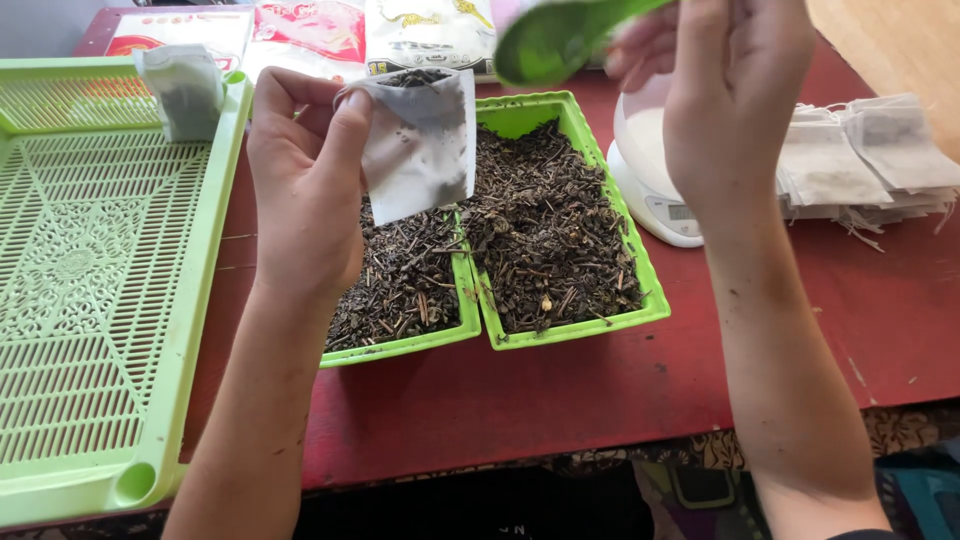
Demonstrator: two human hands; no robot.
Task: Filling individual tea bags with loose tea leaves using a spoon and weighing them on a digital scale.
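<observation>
Green scoop (560, 35) blurred, handle hidden behind right hand (735, 95), top cut by frame edge; contents unclear. Right fingertips out of frame at top. White scale (650, 195) mostly covered by right wrist, display too small to read. Left hand (305, 185) hides upper left corner of left green tray (400, 345). Filter bag (420, 140) covers part of loose tea behind it. Packets (310, 30) at desk's far edge cut off at top. Slotted green tray (100, 300) cropped at left. Pile of empty bags (870, 160) runs off right edge
</observation>
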